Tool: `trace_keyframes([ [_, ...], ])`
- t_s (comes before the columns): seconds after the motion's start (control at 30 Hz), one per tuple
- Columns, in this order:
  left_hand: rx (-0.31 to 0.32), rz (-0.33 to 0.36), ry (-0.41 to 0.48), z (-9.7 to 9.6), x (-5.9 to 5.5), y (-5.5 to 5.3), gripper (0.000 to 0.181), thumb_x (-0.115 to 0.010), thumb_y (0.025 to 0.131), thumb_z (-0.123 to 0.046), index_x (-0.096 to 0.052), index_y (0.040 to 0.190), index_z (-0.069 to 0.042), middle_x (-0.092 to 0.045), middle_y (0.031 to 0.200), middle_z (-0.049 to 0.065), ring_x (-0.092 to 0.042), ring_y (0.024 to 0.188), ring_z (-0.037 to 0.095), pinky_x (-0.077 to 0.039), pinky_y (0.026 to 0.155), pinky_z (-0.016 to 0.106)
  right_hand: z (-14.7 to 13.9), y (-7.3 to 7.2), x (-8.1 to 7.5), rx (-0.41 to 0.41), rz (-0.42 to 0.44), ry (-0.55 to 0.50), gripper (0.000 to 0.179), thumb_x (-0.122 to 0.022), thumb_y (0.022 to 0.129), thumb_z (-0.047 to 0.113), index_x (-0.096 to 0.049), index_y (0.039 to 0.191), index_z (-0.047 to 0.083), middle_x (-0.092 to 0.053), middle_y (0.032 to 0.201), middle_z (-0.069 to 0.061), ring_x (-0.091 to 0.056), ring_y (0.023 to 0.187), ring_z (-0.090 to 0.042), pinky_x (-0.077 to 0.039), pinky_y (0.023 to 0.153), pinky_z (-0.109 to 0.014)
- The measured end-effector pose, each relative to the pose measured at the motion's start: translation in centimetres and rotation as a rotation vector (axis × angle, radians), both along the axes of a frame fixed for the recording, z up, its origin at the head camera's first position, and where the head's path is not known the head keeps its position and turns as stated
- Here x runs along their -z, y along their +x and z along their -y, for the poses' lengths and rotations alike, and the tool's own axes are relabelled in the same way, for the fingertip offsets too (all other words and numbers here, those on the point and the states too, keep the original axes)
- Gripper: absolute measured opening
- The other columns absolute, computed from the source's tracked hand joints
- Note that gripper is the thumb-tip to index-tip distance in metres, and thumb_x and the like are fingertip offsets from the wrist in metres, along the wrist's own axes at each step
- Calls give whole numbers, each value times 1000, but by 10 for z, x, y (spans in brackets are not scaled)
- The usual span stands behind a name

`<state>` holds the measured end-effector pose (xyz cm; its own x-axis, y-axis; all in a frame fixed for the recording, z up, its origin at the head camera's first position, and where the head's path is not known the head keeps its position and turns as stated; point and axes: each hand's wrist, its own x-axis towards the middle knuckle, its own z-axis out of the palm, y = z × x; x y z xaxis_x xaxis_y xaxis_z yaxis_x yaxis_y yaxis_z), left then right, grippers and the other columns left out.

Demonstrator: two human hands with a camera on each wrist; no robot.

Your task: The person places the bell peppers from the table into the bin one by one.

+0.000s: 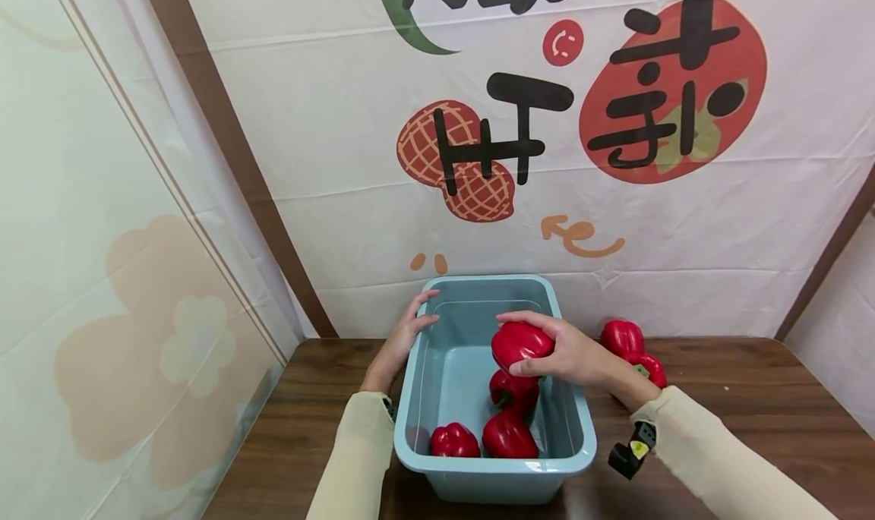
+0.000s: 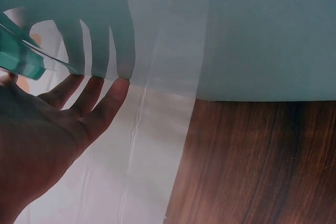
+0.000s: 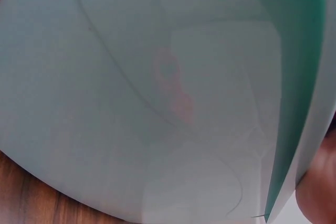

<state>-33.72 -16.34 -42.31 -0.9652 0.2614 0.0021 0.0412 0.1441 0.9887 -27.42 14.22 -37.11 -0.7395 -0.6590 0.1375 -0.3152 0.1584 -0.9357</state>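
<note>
Table (image 1: 759,429): dark woodgrain, under everything.
Tub (image 1: 495,465): pale blue, upright on the table.
Right hand (image 1: 567,353): at the tub's 2 o'clock, fingers curled round the held pepper (image 1: 517,341), above the tub floor.
Left hand (image 1: 403,339): at 10 o'clock, fingers spread, touching the tub's side.
Loose peppers (image 1: 620,338): two, outside at 3 o'clock.
Tub peppers (image 1: 509,436): three, between 4 and 7 o'clock.

Wears cream sleeves (image 1: 357,438), a black wrist mount (image 1: 624,461) with a yellow mark (image 1: 639,449) at right, a dark strap (image 1: 390,408) at left.
</note>
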Motion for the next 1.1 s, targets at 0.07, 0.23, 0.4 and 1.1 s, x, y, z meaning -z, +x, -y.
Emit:
trace_keyframes([
  [0.07, 3, 3, 5, 0, 0, 0, 47, -41, 104, -24, -34, 150, -28, -18, 160, 7, -34, 135, 42, -37, 103, 64, 0, 0, 0, -1, -2, 3, 80, -81, 79, 19, -41, 148, 16, -50, 137, -15, -49, 121, -38, -57, 81, -44],
  [0.23, 4, -12, -3, 0, -1, 0, 48, -43, 103, -24, -34, 150, -28, -17, 161, 7, -34, 135, 40, -38, 103, 62, 1, 0, -1, 1, -26, 16, 80, -82, 78, 20, -42, 148, 15, -51, 137, -14, -50, 121, -38, -57, 81, -44],
  [0.4, 4, -17, -13, 1, 0, 0, 48, -42, 103, -24, -34, 150, -27, -17, 161, 8, -33, 135, 40, -36, 105, 62, 2, 0, -1, 6, -37, 28, 80, -82, 78, 20, -43, 147, 16, -51, 136, -13, -51, 120, -37, -57, 81, -43],
  [1.1, 16, -13, 2, 1, 1, 0, 48, -40, 105, -23, -32, 152, -26, -16, 161, 10, -31, 136, 44, -34, 105, 66, 2, 2, -2, 12, -45, 71, 75, -81, 80, 24, -45, 146, 21, -53, 134, -12, -51, 118, -36, -57, 80, -41],
])
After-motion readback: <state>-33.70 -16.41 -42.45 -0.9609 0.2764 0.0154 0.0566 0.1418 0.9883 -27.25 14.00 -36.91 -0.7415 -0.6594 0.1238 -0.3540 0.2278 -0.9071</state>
